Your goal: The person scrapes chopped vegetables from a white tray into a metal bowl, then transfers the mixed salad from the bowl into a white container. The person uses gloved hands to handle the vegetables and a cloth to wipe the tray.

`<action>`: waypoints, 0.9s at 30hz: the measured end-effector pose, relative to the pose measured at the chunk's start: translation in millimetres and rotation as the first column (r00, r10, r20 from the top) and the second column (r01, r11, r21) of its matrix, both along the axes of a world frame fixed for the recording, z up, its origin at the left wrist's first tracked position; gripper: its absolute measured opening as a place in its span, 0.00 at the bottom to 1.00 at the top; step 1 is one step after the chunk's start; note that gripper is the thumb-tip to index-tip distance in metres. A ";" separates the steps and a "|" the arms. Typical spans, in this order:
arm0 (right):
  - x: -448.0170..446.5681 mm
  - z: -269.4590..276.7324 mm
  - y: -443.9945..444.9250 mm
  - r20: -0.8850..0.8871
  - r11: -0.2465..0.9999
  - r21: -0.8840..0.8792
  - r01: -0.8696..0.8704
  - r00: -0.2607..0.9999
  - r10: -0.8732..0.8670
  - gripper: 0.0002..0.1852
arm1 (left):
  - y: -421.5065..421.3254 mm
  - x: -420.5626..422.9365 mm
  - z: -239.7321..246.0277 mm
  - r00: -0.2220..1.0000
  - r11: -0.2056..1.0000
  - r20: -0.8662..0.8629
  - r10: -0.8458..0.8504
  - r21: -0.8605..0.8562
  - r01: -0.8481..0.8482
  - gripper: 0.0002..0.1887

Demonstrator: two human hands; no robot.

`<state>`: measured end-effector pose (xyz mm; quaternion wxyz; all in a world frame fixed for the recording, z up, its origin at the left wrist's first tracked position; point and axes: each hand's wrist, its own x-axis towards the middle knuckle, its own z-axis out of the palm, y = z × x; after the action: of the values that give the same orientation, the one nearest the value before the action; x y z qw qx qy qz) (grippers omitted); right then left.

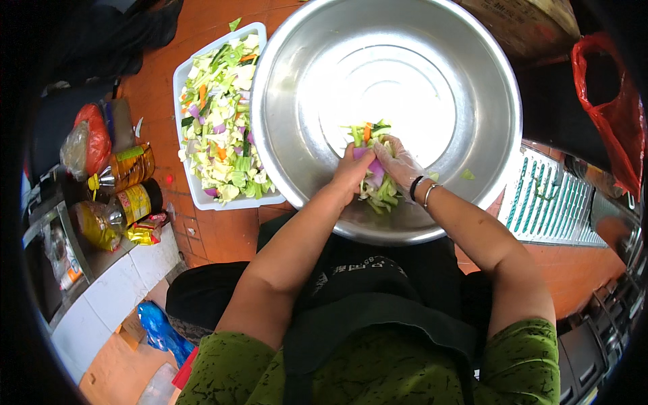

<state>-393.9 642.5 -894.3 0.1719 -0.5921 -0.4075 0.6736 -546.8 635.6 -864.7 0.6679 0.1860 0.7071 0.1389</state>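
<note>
Both my hands meet over the near side of a large stainless steel basin. Between them they press a bunch of cut vegetables, with green strips, purple onion pieces and a bit of carrot showing. My left hand looks bare and grips the bunch from the left. A clear plastic glove covers my right hand, which closes on it from the right; a black band and a silver bangle circle that wrist. A few green scraps cling to the basin's inner wall.
Left of the basin, partly behind its rim, a white plastic tub holds mixed chopped vegetables. Bottles and packets lie farther left. A slotted metal drain grate lies at right, below a red plastic bag. Orange tiles cover the floor.
</note>
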 end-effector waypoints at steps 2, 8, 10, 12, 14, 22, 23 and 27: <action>-10.0 0.6 1.0 -0.041 0.998 -0.035 0.055 0.998 -0.056 0.33 | -0.7 3.6 3.8 0.994 0.996 0.077 0.077 0.032 -0.079 0.42; -23.8 17.8 18.0 -0.059 0.980 0.135 0.149 0.988 -0.142 0.26 | 23.8 -1.8 29.0 0.999 0.969 0.038 0.015 0.246 -0.024 0.35; -35.0 33.5 30.1 -0.207 0.956 0.054 0.289 0.940 -0.273 0.23 | 38.9 -14.0 42.6 0.997 0.960 -0.066 -0.042 0.275 0.059 0.35; -47.7 53.5 44.9 -0.240 0.942 -0.011 0.335 0.914 -0.328 0.22 | 54.8 -23.0 58.2 0.990 0.949 -0.127 -0.061 0.301 0.097 0.35; -66.7 74.8 55.3 -0.317 0.934 0.068 0.350 0.895 -0.313 0.22 | 70.4 -44.1 77.7 0.996 0.929 -0.085 -0.029 0.365 0.058 0.34; -221.5 125.7 95.9 -0.393 0.925 0.173 0.339 0.885 -0.251 0.30 | 113.0 -194.3 167.2 1.000 0.941 -0.016 -0.011 0.338 0.015 0.26; -238.6 130.0 96.0 -0.451 0.953 0.029 0.303 0.854 -0.258 0.33 | 115.1 -213.8 172.2 0.997 0.937 -0.080 -0.008 0.348 0.036 0.26; -287.2 149.8 93.4 -0.538 0.988 -0.014 0.156 0.831 -0.139 0.41 | 124.3 -285.3 177.5 0.966 0.951 -0.225 -0.124 0.251 0.181 0.32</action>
<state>-681.2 736.0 -744.5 0.3396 -0.4067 -0.3064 0.7908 -832.1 759.9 -687.2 0.5679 0.3428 0.7307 0.1613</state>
